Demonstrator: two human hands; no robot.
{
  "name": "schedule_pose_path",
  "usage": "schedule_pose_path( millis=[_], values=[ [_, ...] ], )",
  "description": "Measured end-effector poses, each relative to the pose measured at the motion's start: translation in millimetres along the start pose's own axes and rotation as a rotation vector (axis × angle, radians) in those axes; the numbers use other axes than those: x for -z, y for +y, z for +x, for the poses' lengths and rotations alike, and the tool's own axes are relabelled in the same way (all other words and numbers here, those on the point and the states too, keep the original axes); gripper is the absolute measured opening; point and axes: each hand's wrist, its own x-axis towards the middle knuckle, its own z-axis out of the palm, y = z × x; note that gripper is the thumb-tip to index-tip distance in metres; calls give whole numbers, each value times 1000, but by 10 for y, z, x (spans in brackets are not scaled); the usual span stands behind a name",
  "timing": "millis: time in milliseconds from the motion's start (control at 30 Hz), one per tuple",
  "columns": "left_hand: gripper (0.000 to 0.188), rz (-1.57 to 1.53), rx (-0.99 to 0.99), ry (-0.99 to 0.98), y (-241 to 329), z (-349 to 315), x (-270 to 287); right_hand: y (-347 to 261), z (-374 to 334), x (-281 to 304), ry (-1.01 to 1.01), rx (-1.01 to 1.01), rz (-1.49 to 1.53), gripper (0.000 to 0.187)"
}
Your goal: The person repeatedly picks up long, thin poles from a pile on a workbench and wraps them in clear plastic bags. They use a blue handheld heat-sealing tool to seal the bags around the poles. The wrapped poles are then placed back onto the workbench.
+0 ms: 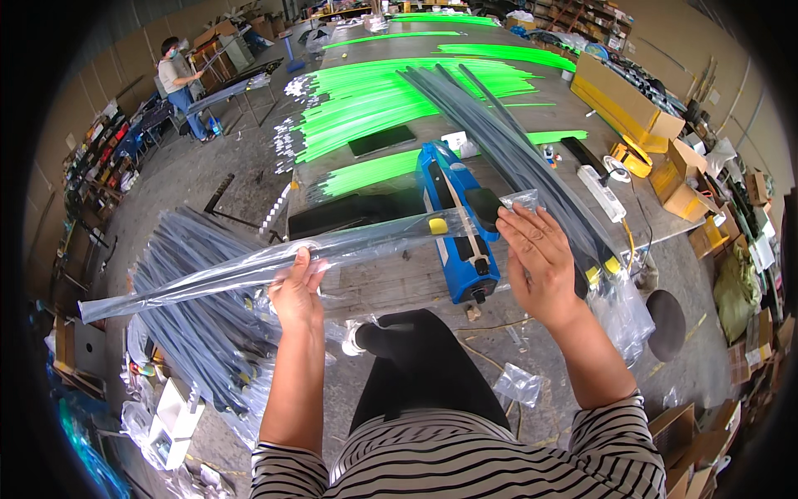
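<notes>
A long clear plastic sleeve stretches across in front of me, with a slim dark length and a yellow piece inside. My left hand grips it near its middle, thumb on top. Its right end reaches a blue bag sealer at the table's front edge. My right hand is beside the sealer's dark press pad, fingers stretched out and thumb apart. Its fingertips are at the sleeve's clear end; whether they touch the pad I cannot tell.
Bright green rods cover much of the table. Sleeved dark lengths lie to the sealer's right, near a white power strip and a yellow tape dispenser. More sleeved lengths are heaped at left. Another person stands far left.
</notes>
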Motion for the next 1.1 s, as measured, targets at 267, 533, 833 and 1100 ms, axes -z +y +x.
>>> schedule_pose_path(
  millis=[267,533,833,1100],
  values=[
    [13,-2,-37,-18,-23,30,15,-36,-84,-30,21,-61,68,33],
    [16,5,-47,3,-13,30,7,189,-78,-316,155,-543,375,15],
    [16,-12,-43,-30,-23,55,40,768,-153,-944,40,-1042,184,49],
    [11,-30,-34,-62,-51,87,63,920,-250,-968,143,-1213,572,29]
  ],
)
